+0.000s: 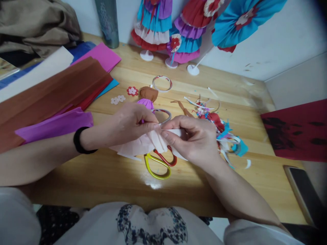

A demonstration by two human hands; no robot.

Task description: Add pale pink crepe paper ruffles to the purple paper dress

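Between my two hands is a strip of pale pink crepe paper [143,144], gathered into folds where the fingers meet. My left hand [122,124] pinches it between thumb and forefinger. Close beside it, my right hand [192,137] pinches the same strip, whose flat end shows under the right fingers. Scissors [157,170] with one yellow and one red handle loop lie under the paper, their blades hidden. Just beyond the hands are a roll of tape [167,115] and a small brown and purple crepe paper piece [148,94].
Coloured crepe paper sheets [58,81] are stacked at left. Paper scraps [217,124] lie at right. Another tape roll [162,83] and paper flowers [132,91] sit farther back. Ruffled paper dresses on stands [153,27] line the wall beside a dark bottle [108,23]. A phone [304,190] lies at far right.
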